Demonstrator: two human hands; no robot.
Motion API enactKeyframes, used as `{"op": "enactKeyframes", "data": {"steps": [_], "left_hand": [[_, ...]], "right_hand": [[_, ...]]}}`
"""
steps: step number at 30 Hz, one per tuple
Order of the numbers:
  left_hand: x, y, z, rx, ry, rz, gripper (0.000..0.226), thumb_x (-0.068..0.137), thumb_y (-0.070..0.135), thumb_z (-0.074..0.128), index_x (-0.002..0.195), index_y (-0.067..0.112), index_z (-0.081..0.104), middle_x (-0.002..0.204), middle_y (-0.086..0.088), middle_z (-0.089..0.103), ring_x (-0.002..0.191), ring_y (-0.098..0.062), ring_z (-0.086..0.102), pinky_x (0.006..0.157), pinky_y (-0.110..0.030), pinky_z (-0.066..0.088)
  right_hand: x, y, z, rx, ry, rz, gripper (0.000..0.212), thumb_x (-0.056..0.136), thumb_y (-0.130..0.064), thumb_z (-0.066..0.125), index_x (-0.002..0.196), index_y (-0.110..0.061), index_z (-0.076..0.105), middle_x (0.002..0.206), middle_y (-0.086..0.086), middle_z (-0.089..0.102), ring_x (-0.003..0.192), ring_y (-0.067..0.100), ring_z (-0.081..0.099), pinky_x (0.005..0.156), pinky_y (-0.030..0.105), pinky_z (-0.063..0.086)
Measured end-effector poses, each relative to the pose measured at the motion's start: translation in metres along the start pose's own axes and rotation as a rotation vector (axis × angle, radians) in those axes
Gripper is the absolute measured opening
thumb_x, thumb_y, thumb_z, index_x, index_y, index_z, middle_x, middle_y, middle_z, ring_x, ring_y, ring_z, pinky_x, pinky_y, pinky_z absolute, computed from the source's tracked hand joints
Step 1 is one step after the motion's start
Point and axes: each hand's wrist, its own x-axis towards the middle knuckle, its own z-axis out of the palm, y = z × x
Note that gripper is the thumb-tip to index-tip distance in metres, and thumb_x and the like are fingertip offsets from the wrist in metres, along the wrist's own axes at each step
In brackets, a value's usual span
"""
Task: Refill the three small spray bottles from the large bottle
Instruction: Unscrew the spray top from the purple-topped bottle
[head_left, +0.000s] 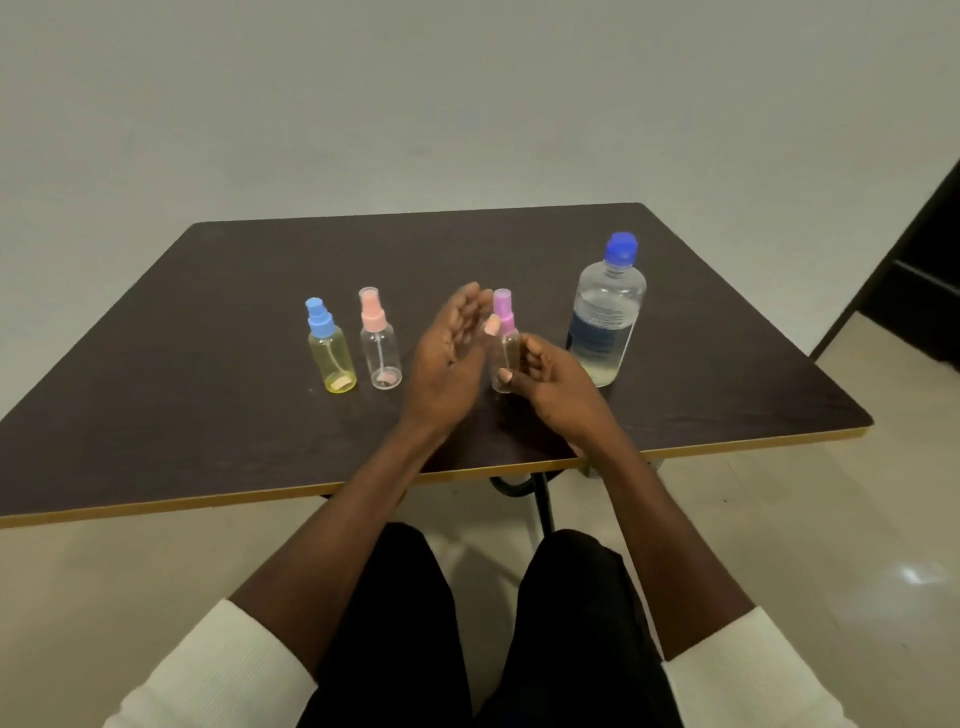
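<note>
Dim, soft light; slight wide-angle blur.

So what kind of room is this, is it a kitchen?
Probably not a kitchen. It looks like a plain indoor room, maybe an office: a dark table with a light edge, a bare pale wall and a shiny tiled floor. No sink or stove shows.

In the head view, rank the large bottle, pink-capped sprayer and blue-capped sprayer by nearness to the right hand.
From the right hand:
1. Large bottle, just to its right.
2. Pink-capped sprayer, left, beyond the left hand.
3. Blue-capped sprayer, leftmost.
</note>
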Motion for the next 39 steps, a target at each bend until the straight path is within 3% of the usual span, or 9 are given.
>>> {"op": "enactKeyframes", "data": {"steps": [8, 14, 17, 22, 26, 28, 33, 36, 39], "left_hand": [[0.030, -0.007, -0.004, -0.174, -0.157, -0.035, 0.027, 0.101, 0.002, 0.055, 0.128, 0.004, 0.060, 0.112, -0.009, 0.074, 0.107, -0.019, 0.073, 0.088, -0.026, 0.057], [0.029, -0.015, -0.001, -0.245, -0.012, -0.062, 0.026, 0.086, -0.001, 0.074, 0.111, 0.007, 0.070, 0.098, -0.012, 0.077, 0.094, -0.027, 0.075, 0.086, -0.036, 0.060], [0.028, -0.016, 0.000, -0.207, 0.015, -0.030, 0.027, 0.082, -0.001, 0.079, 0.104, 0.012, 0.070, 0.093, -0.003, 0.075, 0.089, -0.014, 0.071, 0.079, -0.026, 0.057], [0.025, -0.016, -0.004, -0.176, -0.034, -0.053, 0.028, 0.089, 0.021, 0.073, 0.115, 0.010, 0.068, 0.109, -0.006, 0.071, 0.101, -0.012, 0.068, 0.089, -0.028, 0.055], [0.023, -0.018, -0.007, -0.214, -0.027, -0.048, 0.025, 0.093, 0.003, 0.069, 0.117, 0.001, 0.066, 0.111, -0.016, 0.074, 0.106, -0.026, 0.072, 0.093, -0.035, 0.058], [0.023, -0.017, -0.005, -0.194, -0.002, -0.038, 0.029, 0.087, 0.001, 0.075, 0.114, 0.009, 0.067, 0.105, -0.010, 0.073, 0.097, -0.019, 0.071, 0.086, -0.030, 0.058], [0.021, -0.020, -0.005, -0.191, -0.018, -0.031, 0.031, 0.087, 0.024, 0.075, 0.115, 0.012, 0.069, 0.118, -0.016, 0.069, 0.104, -0.015, 0.069, 0.093, -0.034, 0.056], [0.021, -0.021, -0.006, -0.216, -0.045, -0.019, 0.031, 0.094, 0.006, 0.068, 0.124, 0.000, 0.064, 0.117, -0.019, 0.072, 0.112, -0.027, 0.070, 0.099, -0.040, 0.056], [0.022, -0.019, -0.006, -0.194, 0.001, -0.021, 0.038, 0.086, -0.002, 0.075, 0.122, 0.002, 0.065, 0.108, -0.013, 0.073, 0.101, -0.020, 0.072, 0.089, -0.032, 0.058]], "right_hand": [[0.008, 0.014, 0.002, -0.008, -0.012, 0.001, 0.022, 0.089, -0.023, 0.067, 0.112, -0.024, 0.066, 0.107, -0.005, 0.073, 0.105, 0.012, 0.067, 0.100, 0.048, 0.049], [0.013, 0.017, 0.003, -0.029, 0.045, -0.027, 0.016, 0.080, -0.016, 0.078, 0.089, -0.023, 0.067, 0.091, -0.002, 0.075, 0.089, 0.013, 0.070, 0.088, 0.040, 0.055], [0.013, 0.016, 0.005, -0.027, 0.053, -0.034, 0.026, 0.076, -0.017, 0.081, 0.099, -0.019, 0.069, 0.094, -0.002, 0.075, 0.090, 0.013, 0.071, 0.087, 0.037, 0.056], [0.013, 0.016, 0.005, -0.015, 0.055, -0.034, 0.039, 0.077, -0.016, 0.081, 0.113, -0.014, 0.066, 0.099, 0.001, 0.074, 0.094, 0.015, 0.070, 0.092, 0.041, 0.055], [0.013, 0.016, 0.006, -0.026, 0.060, -0.031, 0.029, 0.077, -0.015, 0.080, 0.103, -0.016, 0.068, 0.095, 0.001, 0.074, 0.091, 0.016, 0.070, 0.090, 0.041, 0.056], [0.013, 0.015, 0.007, -0.052, 0.059, -0.029, 0.034, 0.077, -0.017, 0.081, 0.108, -0.015, 0.067, 0.098, -0.001, 0.073, 0.093, 0.013, 0.069, 0.089, 0.036, 0.055], [0.013, 0.016, 0.008, -0.047, 0.069, -0.024, 0.036, 0.077, -0.017, 0.080, 0.110, -0.014, 0.066, 0.099, 0.001, 0.073, 0.095, 0.015, 0.069, 0.092, 0.042, 0.055], [0.014, 0.018, 0.007, -0.046, 0.077, -0.024, 0.030, 0.077, -0.016, 0.080, 0.104, -0.016, 0.067, 0.096, 0.002, 0.074, 0.093, 0.017, 0.070, 0.092, 0.046, 0.055], [0.015, 0.019, 0.007, -0.058, 0.089, -0.009, 0.031, 0.076, -0.019, 0.081, 0.103, -0.016, 0.067, 0.096, 0.001, 0.074, 0.093, 0.016, 0.070, 0.091, 0.045, 0.055]]}}
